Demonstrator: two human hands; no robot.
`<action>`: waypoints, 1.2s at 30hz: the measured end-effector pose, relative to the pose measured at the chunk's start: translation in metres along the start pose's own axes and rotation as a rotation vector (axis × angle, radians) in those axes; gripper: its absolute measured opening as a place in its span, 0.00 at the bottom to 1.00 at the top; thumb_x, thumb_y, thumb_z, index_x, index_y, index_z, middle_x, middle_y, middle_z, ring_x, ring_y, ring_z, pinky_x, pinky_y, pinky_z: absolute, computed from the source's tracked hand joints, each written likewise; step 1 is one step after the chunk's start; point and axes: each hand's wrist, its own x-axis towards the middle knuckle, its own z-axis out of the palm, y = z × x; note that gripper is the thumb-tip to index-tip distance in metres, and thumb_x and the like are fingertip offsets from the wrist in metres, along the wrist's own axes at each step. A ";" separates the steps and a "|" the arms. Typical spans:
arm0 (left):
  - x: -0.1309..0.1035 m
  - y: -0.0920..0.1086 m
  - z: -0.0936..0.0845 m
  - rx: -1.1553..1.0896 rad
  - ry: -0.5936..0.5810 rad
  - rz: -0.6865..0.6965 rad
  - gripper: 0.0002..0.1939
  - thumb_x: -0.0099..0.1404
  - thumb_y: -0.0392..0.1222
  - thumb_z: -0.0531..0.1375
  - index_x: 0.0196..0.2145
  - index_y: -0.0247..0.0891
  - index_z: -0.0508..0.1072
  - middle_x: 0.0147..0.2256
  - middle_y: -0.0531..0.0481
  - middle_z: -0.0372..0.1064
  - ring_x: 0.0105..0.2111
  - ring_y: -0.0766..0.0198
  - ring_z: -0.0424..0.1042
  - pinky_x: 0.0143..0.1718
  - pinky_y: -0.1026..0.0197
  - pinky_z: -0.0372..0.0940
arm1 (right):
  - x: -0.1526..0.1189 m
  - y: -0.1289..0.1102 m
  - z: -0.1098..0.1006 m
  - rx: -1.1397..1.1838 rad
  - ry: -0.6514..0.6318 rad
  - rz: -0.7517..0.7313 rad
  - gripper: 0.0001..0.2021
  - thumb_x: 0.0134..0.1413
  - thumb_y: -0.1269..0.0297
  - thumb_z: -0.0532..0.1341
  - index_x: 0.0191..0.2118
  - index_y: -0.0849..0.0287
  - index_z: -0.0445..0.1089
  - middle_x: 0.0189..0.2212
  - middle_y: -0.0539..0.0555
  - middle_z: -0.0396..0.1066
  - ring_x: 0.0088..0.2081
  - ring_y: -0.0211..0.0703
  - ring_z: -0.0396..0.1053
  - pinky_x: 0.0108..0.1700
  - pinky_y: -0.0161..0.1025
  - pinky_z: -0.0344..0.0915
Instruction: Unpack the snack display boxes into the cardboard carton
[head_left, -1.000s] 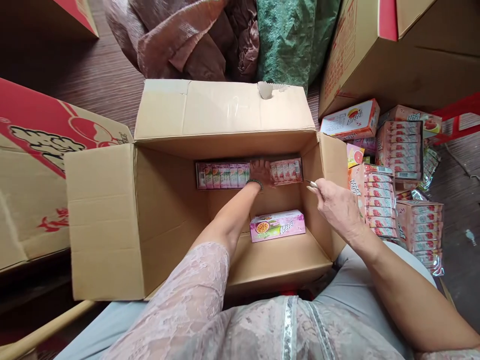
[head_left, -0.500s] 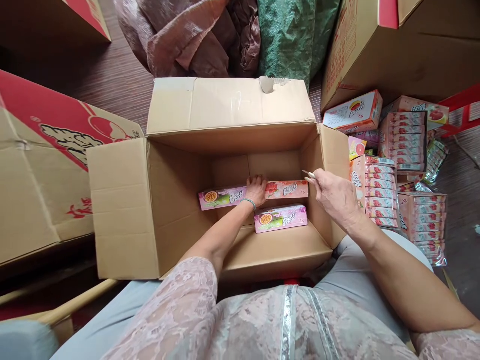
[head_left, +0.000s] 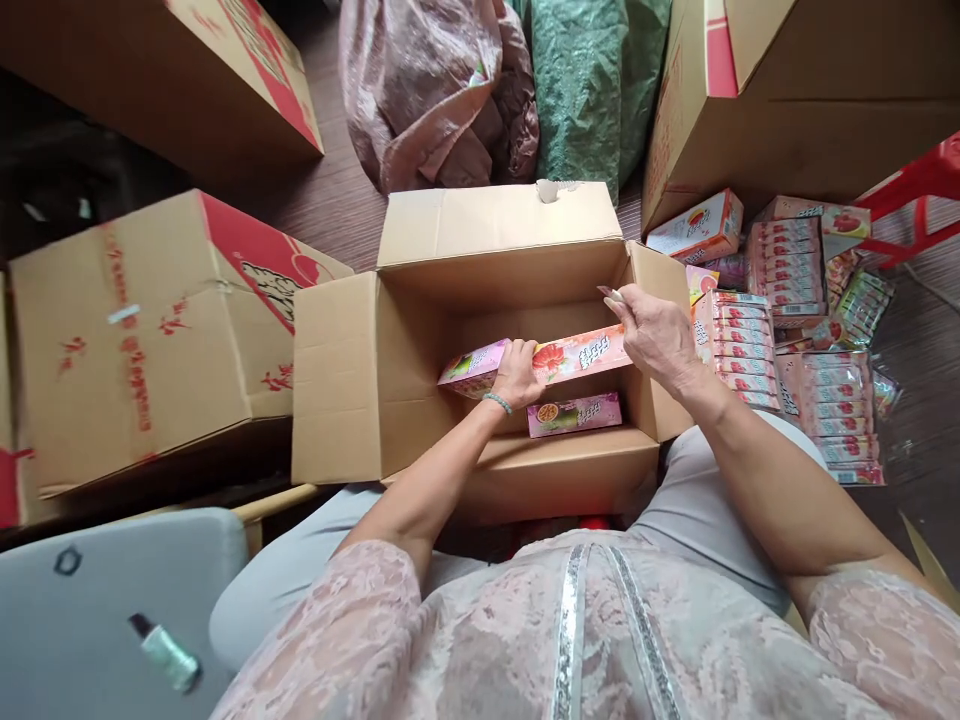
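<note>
Taking the open box (head_left: 439, 452) as a clock seen from above, the left forearm comes in from 7 o'clock, elbow bent, a beaded bracelet (head_left: 498, 402) at the wrist. The left hand (head_left: 517, 378) is palm down with its fingers curled over the place where a purple pack (head_left: 469, 368) and a pink pack (head_left: 577, 356) meet end to end, gripping them inside the box. The purple pack points to 9 o'clock, the pink pack to 3. The right forearm reaches in from 4 o'clock. The right hand (head_left: 660, 335) is bent inward at the pink pack's outer end, thumb and forefinger pinching a slim tool (head_left: 611, 295) whose tip points to 10 o'clock; whether its other fingers press the pack, I cannot tell. Another purple carton (head_left: 574, 414) lies in the box toward 5 o'clock. Outside, at 3 o'clock, is a pile of packs (head_left: 742, 350).
</note>
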 end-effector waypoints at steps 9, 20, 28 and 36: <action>-0.154 0.022 -0.084 -0.144 0.494 0.112 0.31 0.58 0.43 0.70 0.56 0.43 0.64 0.50 0.42 0.69 0.51 0.48 0.70 0.55 0.46 0.70 | -0.049 -0.017 -0.038 0.061 0.056 -0.279 0.17 0.79 0.60 0.47 0.48 0.58 0.73 0.41 0.58 0.77 0.40 0.45 0.70 0.40 0.38 0.55; -0.226 0.034 -0.032 -0.462 0.635 0.021 0.37 0.55 0.40 0.73 0.58 0.40 0.61 0.53 0.41 0.68 0.53 0.51 0.72 0.57 0.51 0.71 | -0.161 -0.114 -0.020 -0.399 -0.456 -0.645 0.18 0.69 0.76 0.48 0.53 0.58 0.73 0.44 0.60 0.78 0.43 0.47 0.75 0.35 0.41 0.50; -0.227 0.033 -0.031 -0.573 0.624 0.072 0.31 0.61 0.50 0.73 0.55 0.39 0.64 0.51 0.41 0.69 0.52 0.50 0.73 0.57 0.49 0.72 | -0.155 -0.149 -0.021 -0.607 -0.527 -0.740 0.20 0.68 0.74 0.49 0.58 0.58 0.73 0.47 0.63 0.78 0.49 0.52 0.76 0.43 0.42 0.62; -0.224 0.029 -0.019 -0.515 0.641 0.104 0.22 0.62 0.33 0.61 0.54 0.37 0.64 0.50 0.39 0.69 0.52 0.50 0.72 0.57 0.48 0.71 | -0.164 -0.171 -0.016 -0.701 -0.550 -0.795 0.19 0.72 0.74 0.47 0.55 0.61 0.74 0.49 0.66 0.79 0.50 0.53 0.78 0.45 0.42 0.65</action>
